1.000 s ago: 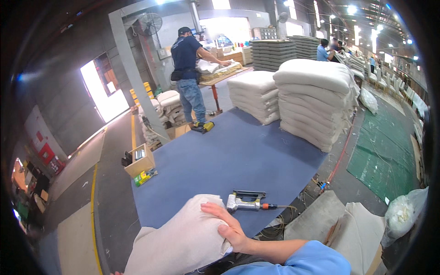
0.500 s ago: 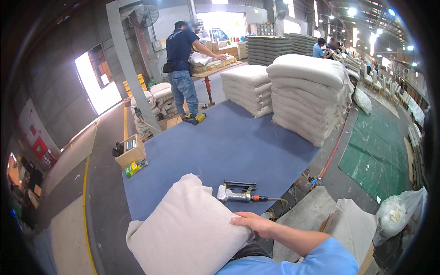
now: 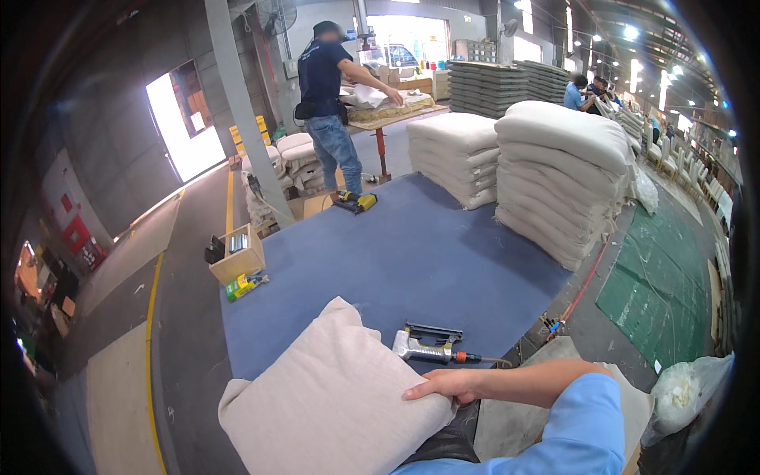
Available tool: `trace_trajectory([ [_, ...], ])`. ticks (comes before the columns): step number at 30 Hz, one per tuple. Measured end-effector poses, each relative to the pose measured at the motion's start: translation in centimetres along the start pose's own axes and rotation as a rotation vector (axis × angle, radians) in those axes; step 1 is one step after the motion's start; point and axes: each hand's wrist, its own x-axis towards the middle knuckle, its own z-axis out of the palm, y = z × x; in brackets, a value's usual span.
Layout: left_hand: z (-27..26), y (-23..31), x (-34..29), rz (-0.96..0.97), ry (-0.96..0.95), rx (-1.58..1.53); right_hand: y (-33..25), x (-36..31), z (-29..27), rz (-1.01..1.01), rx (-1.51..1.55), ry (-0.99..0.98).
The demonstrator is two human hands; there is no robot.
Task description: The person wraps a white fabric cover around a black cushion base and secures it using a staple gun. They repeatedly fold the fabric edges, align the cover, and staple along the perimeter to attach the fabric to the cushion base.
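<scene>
A cream fabric-covered seat cushion (image 3: 332,396) lies tilted against the near edge of the blue-topped table, close to my body. My right hand (image 3: 443,384) grips its right edge, thumb on top and fingers hidden beneath. My left hand is not in view. Just beyond my right hand, a silver and black staple gun (image 3: 427,343) with an orange hose fitting rests on the blue tabletop (image 3: 340,261). A tall stack of cream cushions (image 3: 558,178) stands at the table's far right, beside a lower stack (image 3: 451,158).
At the table's left edge sit a wooden box (image 3: 239,252) and a green-yellow packet (image 3: 241,286). A second, yellow-black staple gun (image 3: 355,201) lies at the far end. A co-worker (image 3: 324,103) stands beyond it at another table. A plastic bag (image 3: 685,400) is on the right.
The camera view has shifted, so the table and stacks appear further right. My right hand keeps its hold on the cushion; my right elbow is raised slightly. The co-worker's head has turned.
</scene>
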Motion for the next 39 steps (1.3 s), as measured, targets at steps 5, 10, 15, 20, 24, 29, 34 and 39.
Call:
trace_trajectory([
  [5, -0.2, 7.4, 2.7, 0.246, 0.052, 0.097, -1.6, 1.7, -1.9, -0.107, 0.208, -0.084],
  [10, 3.6, 20.4, 7.6, 0.599, 0.110, 0.201, -1.2, 6.2, -5.1, -0.346, 0.521, -0.113],
  [15, 9.3, 33.7, 14.7, 0.985, -0.094, 0.199, -7.0, 4.5, -10.7, -0.711, 0.754, 0.002],
  [20, 19.7, 48.9, 14.3, 1.067, -0.699, -0.657, -14.3, 1.8, -17.8, -1.152, 0.852, 0.314],
  [24, 27.2, 48.6, 17.4, 1.010, -0.429, -0.703, -23.0, -0.7, -27.1, -1.484, 0.803, 0.555],
  [29, 34.8, 34.3, 23.2, 0.518, -0.294, -0.339, -40.2, -6.8, -39.3, -1.571, 0.696, 0.783],
  [34, 35.9, 20.2, 25.6, -0.017, -0.481, -0.175, -47.4, -8.4, -53.0, -1.606, 0.673, 1.009],
  [39, 34.8, 12.9, 21.5, -0.416, -0.452, -0.144, -45.6, -0.7, -62.2, -1.441, 0.806, 1.152],
])
